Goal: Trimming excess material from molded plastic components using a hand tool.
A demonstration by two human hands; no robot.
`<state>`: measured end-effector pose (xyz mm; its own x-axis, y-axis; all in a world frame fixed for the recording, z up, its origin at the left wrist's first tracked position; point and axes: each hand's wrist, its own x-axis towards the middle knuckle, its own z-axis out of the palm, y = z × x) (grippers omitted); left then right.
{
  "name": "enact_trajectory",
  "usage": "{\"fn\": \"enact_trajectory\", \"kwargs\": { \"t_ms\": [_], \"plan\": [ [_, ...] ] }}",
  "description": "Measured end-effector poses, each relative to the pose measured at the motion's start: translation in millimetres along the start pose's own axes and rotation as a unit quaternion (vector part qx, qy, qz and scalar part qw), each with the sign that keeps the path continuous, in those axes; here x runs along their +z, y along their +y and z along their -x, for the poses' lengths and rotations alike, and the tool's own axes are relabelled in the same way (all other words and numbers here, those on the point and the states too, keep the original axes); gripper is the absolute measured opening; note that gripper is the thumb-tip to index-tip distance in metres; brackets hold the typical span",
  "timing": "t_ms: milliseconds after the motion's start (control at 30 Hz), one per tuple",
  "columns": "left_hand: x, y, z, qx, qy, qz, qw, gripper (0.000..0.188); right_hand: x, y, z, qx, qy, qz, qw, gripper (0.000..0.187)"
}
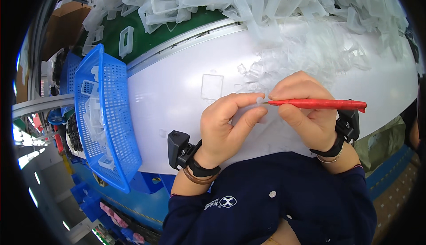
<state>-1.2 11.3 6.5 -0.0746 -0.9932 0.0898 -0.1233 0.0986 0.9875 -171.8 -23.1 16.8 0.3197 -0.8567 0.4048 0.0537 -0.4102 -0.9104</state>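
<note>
My left hand [225, 125] pinches a small translucent plastic part [262, 100] between thumb and forefinger. Most of that part is covered by the fingers, so its full shape cannot be made out. In my right hand [306, 111] is a slim red-handled craft knife [326, 104], held like a pen with its handle pointing right. Its thin tip meets the part at my left fingertips. On the white table [173, 98], just beyond my left hand, lies a thin clear rectangular frame [212, 86]. Small clear scraps [253, 74] are scattered past my fingers.
A blue perforated basket [116, 111] holding several translucent frames stands at the table's left edge. Beyond a metal rail [182, 38], a green surface [173, 29] carries a big heap of translucent plastic frames [266, 0], which spills onto the table at the far right. One frame [126, 41] lies apart there.
</note>
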Motion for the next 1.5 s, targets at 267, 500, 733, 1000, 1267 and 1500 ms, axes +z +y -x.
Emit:
{"fn": "enact_trajectory", "kwargs": {
  "t_ms": [267,500,733,1000,1267,1500],
  "plan": [
    [-0.6,0.7,1.3,-0.032,-0.009,0.000,0.999,0.019,-1.0,1.9,3.0,0.022,0.010,-0.016,1.000,0.011],
    [1.4,-0.3,0.6,-0.024,-0.003,0.002,1.000,0.017,-2.2,3.0,-1.3,-0.039,-0.022,0.068,0.997,0.014],
    [1.3,2.3,0.0,-0.044,-0.011,-0.057,0.997,0.014,5.1,13.1,3.2,-0.261,-0.012,0.307,0.915,0.028],
    [-8.2,9.0,3.6,-0.070,-0.060,0.148,0.985,0.017,-17.6,13.3,-5.0,-0.053,0.086,0.238,0.966,0.014],
    [-11.4,-9.7,-1.2,0.031,-0.035,0.258,0.965,0.022,-29.2,1.3,-4.4,0.320,-0.075,-0.432,0.840,0.012],
    [-9.3,-6.6,-2.0,0.149,0.088,-0.116,0.978,0.024,-20.3,-0.6,2.6,0.093,-0.087,-0.101,0.987,0.009]
  ]
}}
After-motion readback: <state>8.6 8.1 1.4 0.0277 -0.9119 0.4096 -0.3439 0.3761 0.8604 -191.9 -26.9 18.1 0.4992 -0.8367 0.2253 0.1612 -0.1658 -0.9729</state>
